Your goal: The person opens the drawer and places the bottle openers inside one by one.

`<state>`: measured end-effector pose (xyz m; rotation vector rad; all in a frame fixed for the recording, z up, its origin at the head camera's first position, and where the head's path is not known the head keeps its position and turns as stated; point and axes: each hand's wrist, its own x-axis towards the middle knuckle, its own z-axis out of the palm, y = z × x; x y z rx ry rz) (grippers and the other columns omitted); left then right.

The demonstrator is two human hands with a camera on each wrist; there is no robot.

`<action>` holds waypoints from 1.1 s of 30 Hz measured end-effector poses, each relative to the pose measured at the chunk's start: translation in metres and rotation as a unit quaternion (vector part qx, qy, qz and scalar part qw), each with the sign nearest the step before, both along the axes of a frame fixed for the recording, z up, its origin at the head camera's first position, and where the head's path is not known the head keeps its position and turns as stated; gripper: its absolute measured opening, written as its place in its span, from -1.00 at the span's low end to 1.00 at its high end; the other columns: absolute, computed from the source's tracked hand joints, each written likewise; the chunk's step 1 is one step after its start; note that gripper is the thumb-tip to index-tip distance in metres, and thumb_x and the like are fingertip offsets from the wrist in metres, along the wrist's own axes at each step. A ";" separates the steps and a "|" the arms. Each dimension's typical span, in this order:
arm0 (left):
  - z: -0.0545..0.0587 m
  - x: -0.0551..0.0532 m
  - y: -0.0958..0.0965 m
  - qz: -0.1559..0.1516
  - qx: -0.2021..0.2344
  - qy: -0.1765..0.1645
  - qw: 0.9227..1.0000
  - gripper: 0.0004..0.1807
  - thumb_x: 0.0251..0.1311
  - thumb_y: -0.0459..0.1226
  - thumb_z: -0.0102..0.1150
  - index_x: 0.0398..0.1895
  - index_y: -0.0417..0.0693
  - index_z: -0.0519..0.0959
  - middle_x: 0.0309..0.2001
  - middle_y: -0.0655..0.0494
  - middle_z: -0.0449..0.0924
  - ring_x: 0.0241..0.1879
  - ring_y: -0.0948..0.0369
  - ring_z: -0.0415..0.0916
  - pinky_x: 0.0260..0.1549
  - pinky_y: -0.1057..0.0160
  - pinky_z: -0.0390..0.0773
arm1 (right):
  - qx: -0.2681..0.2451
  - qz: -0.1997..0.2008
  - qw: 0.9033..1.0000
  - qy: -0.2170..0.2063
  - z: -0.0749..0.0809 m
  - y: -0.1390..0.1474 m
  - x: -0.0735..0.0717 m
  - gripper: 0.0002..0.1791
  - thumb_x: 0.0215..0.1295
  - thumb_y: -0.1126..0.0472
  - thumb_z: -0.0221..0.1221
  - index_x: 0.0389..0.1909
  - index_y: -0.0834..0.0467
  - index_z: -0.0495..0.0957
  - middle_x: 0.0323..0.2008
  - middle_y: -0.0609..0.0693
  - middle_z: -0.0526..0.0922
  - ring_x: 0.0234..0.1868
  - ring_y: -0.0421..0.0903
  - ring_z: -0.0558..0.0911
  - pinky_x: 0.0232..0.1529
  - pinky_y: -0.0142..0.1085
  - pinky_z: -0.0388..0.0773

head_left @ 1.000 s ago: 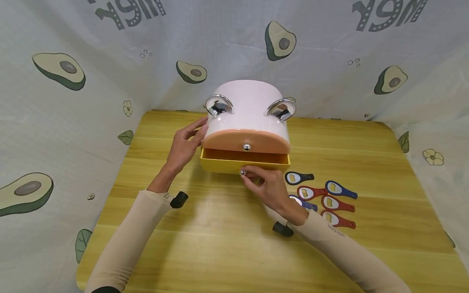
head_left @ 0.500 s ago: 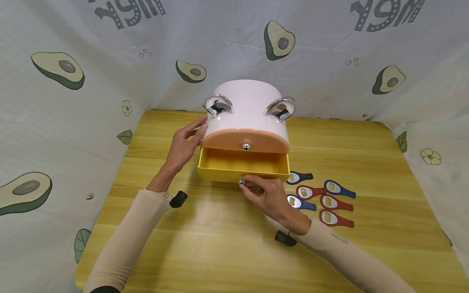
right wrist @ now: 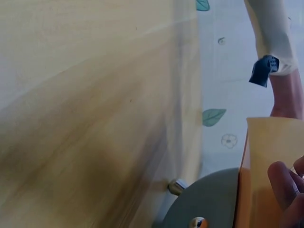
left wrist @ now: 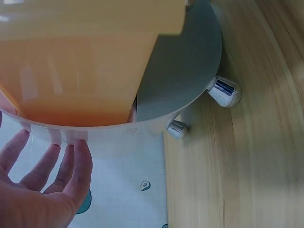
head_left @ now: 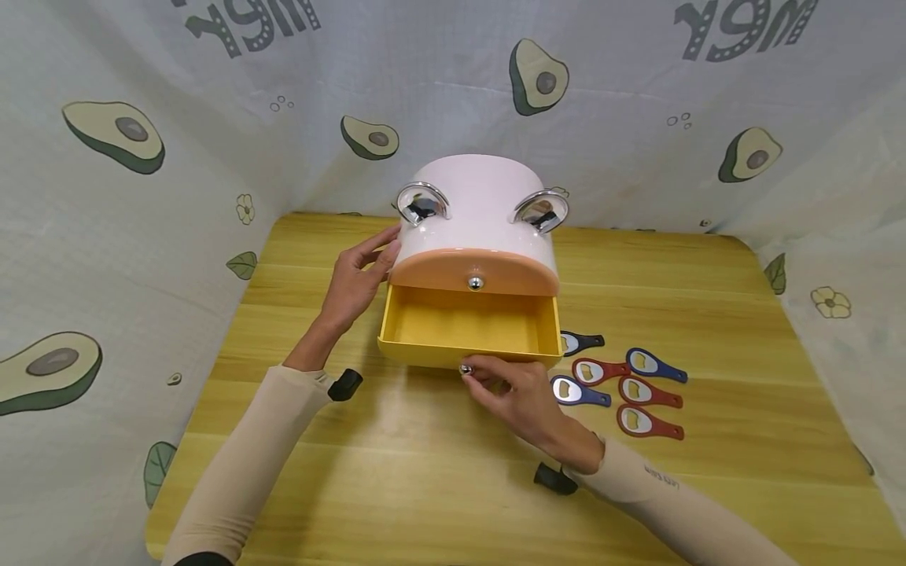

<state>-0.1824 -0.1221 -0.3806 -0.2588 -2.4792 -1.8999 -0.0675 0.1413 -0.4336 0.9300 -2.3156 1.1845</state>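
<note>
A white rounded storage box [head_left: 481,181] with an orange upper front [head_left: 425,271] stands toward the back of the table. Below that front, its yellow drawer [head_left: 470,318] is pulled well out, with nothing inside it. My right hand [head_left: 524,397] pinches the small silver knob [head_left: 465,369] of the drawer between thumb and fingers; the right wrist view catches only some of its fingers [right wrist: 283,187] at the drawer front [right wrist: 266,142]. Against the box's left side rests my left hand [head_left: 354,283]. In the left wrist view, its extended fingers [left wrist: 81,166] touch the box wall.
Several paddle-shaped bottle openers lie right of the drawer, among them a black one [head_left: 583,343], a red one [head_left: 651,423] and a blue one [head_left: 657,365]. Two silver ear-like pieces [head_left: 423,204] jut from the box. A printed curtain [head_left: 453,86] surrounds the wooden table [head_left: 425,487].
The drawer has slid out toward me, with my right hand pulling back on its knob, and more of its inside shows. My left hand has stayed at the box's side.
</note>
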 end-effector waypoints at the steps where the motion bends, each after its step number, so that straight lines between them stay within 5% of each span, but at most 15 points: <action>1: 0.000 0.000 0.000 0.001 -0.001 -0.001 1.000 -0.53 0.49 -0.07 0.03 0.41 0.16 0.45 0.37 0.11 0.47 0.23 0.06 0.48 0.13 0.00 0.62 | 0.001 0.001 1.000 -0.001 0.000 0.001 0.001 -0.64 -0.03 0.43 0.48 -0.15 0.18 0.72 -0.42 -0.01 0.78 -0.52 -0.25 0.65 -0.55 -0.55 0.52; 14: -0.001 -0.001 0.001 0.001 -0.007 -0.003 1.000 -0.53 0.51 -0.10 0.01 0.43 0.13 0.42 0.39 0.11 0.44 0.23 0.05 0.48 0.15 -0.01 0.61 | -0.010 0.008 1.000 0.004 -0.003 0.002 0.007 -0.61 -0.05 0.46 0.47 -0.13 0.18 0.72 -0.40 0.00 0.79 -0.51 -0.25 0.65 -0.57 -0.55 0.50; 17: -0.001 -0.001 0.000 0.001 -0.004 0.003 1.000 -0.54 0.50 -0.08 0.02 0.42 0.14 0.45 0.38 0.12 0.46 0.22 0.06 0.49 0.15 -0.01 0.61 | -0.012 0.011 1.000 0.005 -0.003 0.002 0.007 -0.77 0.21 0.25 0.41 -0.11 0.18 0.71 -0.38 -0.01 0.79 -0.53 -0.27 0.62 -0.55 -0.56 0.51; 20: -0.001 0.000 0.000 -0.001 -0.002 0.008 1.000 -0.53 0.50 -0.06 0.03 0.41 0.14 0.45 0.37 0.12 0.47 0.21 0.07 0.49 0.14 -0.02 0.61 | -0.017 0.017 1.000 0.006 -0.004 0.004 0.008 -0.70 0.38 0.05 0.25 -0.08 0.18 0.71 -0.35 -0.01 0.80 -0.55 -0.31 0.58 -0.55 -0.57 0.51; 27: -0.001 0.000 -0.001 -0.002 0.003 0.003 1.000 -0.54 0.50 -0.07 0.02 0.41 0.15 0.45 0.38 0.13 0.45 0.22 0.07 0.49 0.15 0.00 0.61 | -0.037 0.033 0.999 -0.009 -0.004 0.015 0.012 -0.72 0.22 0.22 0.40 -0.05 0.17 0.72 -0.38 -0.06 0.79 -0.54 -0.36 0.58 -0.57 -0.60 0.47; 33: 0.000 0.000 0.000 -0.004 0.005 0.002 1.000 -0.54 0.50 -0.07 0.02 0.41 0.16 0.45 0.38 0.13 0.46 0.23 0.08 0.48 0.16 0.00 0.60 | -0.079 0.086 0.993 0.018 -0.010 0.035 0.009 -0.77 0.36 0.10 0.28 -0.21 0.21 0.73 -0.47 -0.02 0.75 -0.58 -0.35 0.58 -0.61 -0.62 0.43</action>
